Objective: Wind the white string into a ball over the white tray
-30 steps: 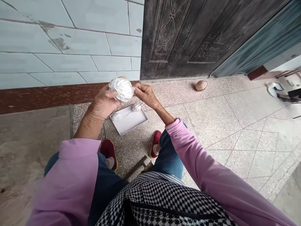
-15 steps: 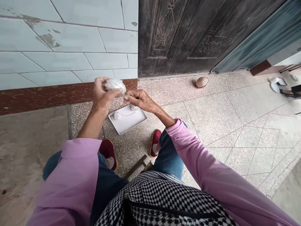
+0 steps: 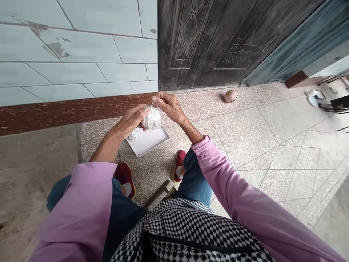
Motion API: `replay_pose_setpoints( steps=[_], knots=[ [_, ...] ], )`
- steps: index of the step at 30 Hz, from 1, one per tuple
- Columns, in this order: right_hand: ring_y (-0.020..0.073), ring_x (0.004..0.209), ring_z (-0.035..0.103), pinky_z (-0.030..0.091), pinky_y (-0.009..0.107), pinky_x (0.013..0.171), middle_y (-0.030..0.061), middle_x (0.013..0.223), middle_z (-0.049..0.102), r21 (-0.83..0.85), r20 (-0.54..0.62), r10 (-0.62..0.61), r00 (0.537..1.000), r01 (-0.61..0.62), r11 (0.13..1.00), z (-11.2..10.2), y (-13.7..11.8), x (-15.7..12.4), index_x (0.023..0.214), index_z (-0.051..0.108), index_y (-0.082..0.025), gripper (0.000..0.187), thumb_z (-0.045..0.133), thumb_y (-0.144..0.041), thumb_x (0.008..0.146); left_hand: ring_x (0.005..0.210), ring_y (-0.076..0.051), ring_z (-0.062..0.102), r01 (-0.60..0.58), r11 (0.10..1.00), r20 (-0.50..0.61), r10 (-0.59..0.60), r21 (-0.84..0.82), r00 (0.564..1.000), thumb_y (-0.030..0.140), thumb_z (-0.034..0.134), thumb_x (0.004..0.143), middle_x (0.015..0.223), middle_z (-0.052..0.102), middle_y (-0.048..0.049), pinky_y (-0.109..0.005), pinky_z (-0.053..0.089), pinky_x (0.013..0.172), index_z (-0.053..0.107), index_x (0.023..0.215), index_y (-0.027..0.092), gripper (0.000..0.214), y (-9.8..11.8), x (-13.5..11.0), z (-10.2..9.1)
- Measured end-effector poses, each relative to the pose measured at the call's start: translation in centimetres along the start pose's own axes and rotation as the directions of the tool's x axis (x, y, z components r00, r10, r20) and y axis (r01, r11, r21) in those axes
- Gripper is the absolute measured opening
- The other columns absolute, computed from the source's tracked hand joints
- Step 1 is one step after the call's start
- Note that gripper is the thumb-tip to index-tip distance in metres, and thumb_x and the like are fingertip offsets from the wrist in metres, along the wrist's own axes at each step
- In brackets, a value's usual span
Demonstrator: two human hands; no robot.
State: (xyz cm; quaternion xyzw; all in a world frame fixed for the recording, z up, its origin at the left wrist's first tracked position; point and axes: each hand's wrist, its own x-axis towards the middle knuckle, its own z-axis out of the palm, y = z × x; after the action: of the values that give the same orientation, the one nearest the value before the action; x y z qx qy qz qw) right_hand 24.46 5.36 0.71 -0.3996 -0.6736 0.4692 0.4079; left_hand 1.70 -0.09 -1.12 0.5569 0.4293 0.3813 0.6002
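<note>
My left hand (image 3: 133, 119) is closed round the left side of a ball of white yarn (image 3: 152, 119), thumb on top. Just above the ball, my right hand (image 3: 169, 105) pinches a white strand (image 3: 152, 104) between thumb and forefinger. Below them a shallow white tray (image 3: 148, 146) lies on the floor. A smaller white ball of yarn (image 3: 133, 135) rests at the tray's left end, partly under my left hand. The tray's far edge is hidden behind the held ball.
A pinkish rounded object (image 3: 231, 95) sits on the speckled floor by the dark door (image 3: 201, 43). A tiled wall (image 3: 81, 43) rises on the left. My red shoes (image 3: 180, 162) flank the tray's near side, and a wooden piece (image 3: 157, 194) shows between my legs.
The held ball has come lower and to the right, turned in my left hand. My right hand has gone from beside the ball to above it. The second ball in the tray is now covered.
</note>
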Motion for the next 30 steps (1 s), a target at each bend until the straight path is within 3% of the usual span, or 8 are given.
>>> replay_pose_setpoints(
  steps=[2,5,12,17,22,26,30],
  knots=[
    [0.0192,0.082,0.046,0.047,0.032,0.077,-0.0023,0.079,0.043,0.006,0.014,0.017,1.0,-0.017,1.0,0.3,0.1,0.0,0.079,0.049,-0.026,0.069,0.1,-0.05,0.119,0.077,-0.025,0.072,-0.01,0.997,-0.005,0.01,-0.075,1.0,0.096,0.1,0.093,0.102,0.077,-0.0114,-0.031,0.054,0.055,0.083,0.116,0.023,0.078,0.0,-0.2,0.0],
    [0.0204,0.082,0.047,0.046,0.032,0.074,-0.0022,0.078,0.041,0.01,0.016,0.069,0.997,-0.07,0.998,0.9,0.0,-0.1,0.082,0.05,-0.027,0.064,0.096,-0.05,0.121,0.082,-0.024,0.071,-0.077,0.972,-0.1,0.056,-0.221,0.993,0.081,0.111,0.082,0.104,0.078,-0.0103,-0.031,0.06,0.063,0.084,0.116,0.024,0.071,-0.2,0.0,0.1],
    [0.0164,0.077,0.042,0.04,0.033,0.074,-0.0049,0.073,0.044,0.05,0.035,0.154,0.987,-0.156,0.987,2.5,0.2,0.0,0.088,0.055,-0.026,0.054,0.08,-0.045,0.132,0.119,-0.038,0.077,-0.207,0.876,-0.269,0.093,-0.436,0.959,0.053,0.111,0.068,0.124,0.083,-0.0198,-0.049,0.07,0.096,0.083,0.126,0.019,0.073,0.7,0.6,0.1],
    [0.0182,0.08,0.048,0.043,0.036,0.08,-0.0032,0.077,0.051,-0.022,0.115,0.116,0.987,-0.114,0.993,3.0,0.4,-0.3,0.091,0.06,-0.025,0.048,0.077,-0.043,0.133,0.14,-0.041,0.071,-0.296,0.82,-0.401,0.09,-0.49,0.912,0.042,0.114,0.058,0.134,0.083,-0.0165,-0.051,0.071,0.107,0.075,0.122,0.025,0.077,1.8,1.0,-0.5],
    [0.0196,0.086,0.05,0.045,0.037,0.088,-0.0016,0.084,0.054,-0.112,0.244,0.044,0.969,-0.017,0.994,3.0,-0.6,-1.3,0.09,0.061,-0.024,0.053,0.075,-0.048,0.135,0.145,-0.036,0.07,-0.327,0.85,-0.495,0.092,-0.413,0.864,0.038,0.115,0.062,0.141,0.082,-0.0086,-0.047,0.069,0.108,0.063,0.124,0.028,0.081,0.8,1.7,-2.2],
    [0.0203,0.087,0.053,0.047,0.036,0.087,0.0007,0.088,0.059,-0.104,0.334,0.04,0.942,-0.005,0.995,2.7,-1.6,-2.1,0.087,0.066,-0.023,0.057,0.085,-0.055,0.131,0.123,-0.032,0.073,-0.246,0.944,-0.564,0.082,-0.221,0.821,0.04,0.122,0.054,0.128,0.082,-0.0059,-0.044,0.065,0.098,0.064,0.131,0.028,0.096,-0.9,2.5,-2.6],
    [0.0207,0.083,0.05,0.046,0.035,0.08,0.0006,0.083,0.06,-0.062,0.284,0.073,0.956,-0.057,0.996,1.3,-2.2,-2.2,0.093,0.077,-0.023,0.049,0.093,-0.055,0.126,0.107,-0.029,0.072,-0.169,0.985,-0.43,0.144,-0.021,0.891,0.052,0.124,0.062,0.114,0.083,-0.0075,-0.043,0.06,0.094,0.076,0.129,0.022,0.088,-1.4,2.2,-1.8]
  ],
)
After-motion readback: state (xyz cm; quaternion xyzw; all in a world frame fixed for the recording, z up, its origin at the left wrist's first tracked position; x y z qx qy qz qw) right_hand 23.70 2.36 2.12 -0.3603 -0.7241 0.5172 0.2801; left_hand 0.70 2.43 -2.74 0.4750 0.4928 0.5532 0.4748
